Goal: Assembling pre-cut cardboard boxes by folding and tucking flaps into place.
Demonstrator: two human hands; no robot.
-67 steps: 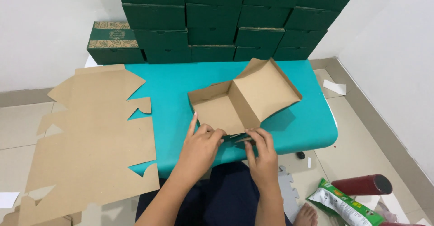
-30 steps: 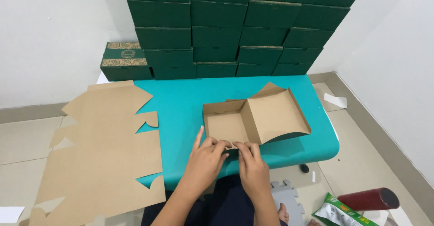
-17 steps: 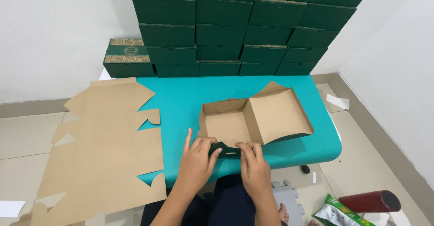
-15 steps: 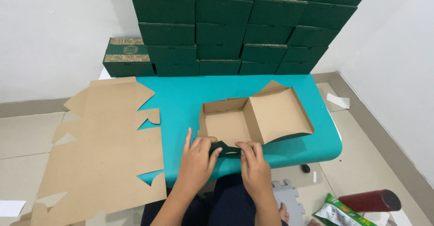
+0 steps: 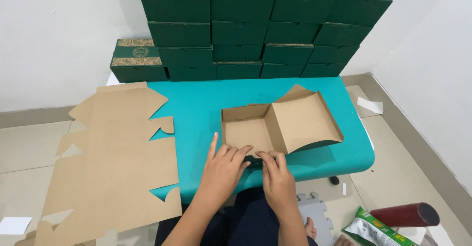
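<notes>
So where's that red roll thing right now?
The dark red roll lies on the tiled floor at the bottom right of the head view, beside a green packet and to the right of the teal table.

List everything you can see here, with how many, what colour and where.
Half-folded box: one, brown inside, dark green outside, on the table.
Table: one, teal, centre.
Flat cardboard blanks: a pile, brown, left, overhanging the table.
Stacked boxes: many, dark green, against the back wall.
Patterned box: one, green and gold, left of the stack.
Cylinder: one, dark red, floor, lower right.
Bag: one, green, floor, lower right.
Foam mat piece: one, grey, floor.
Paper scraps: white, floor.
Left hand: on the box's near wall.
Right hand: on the same wall.
</notes>
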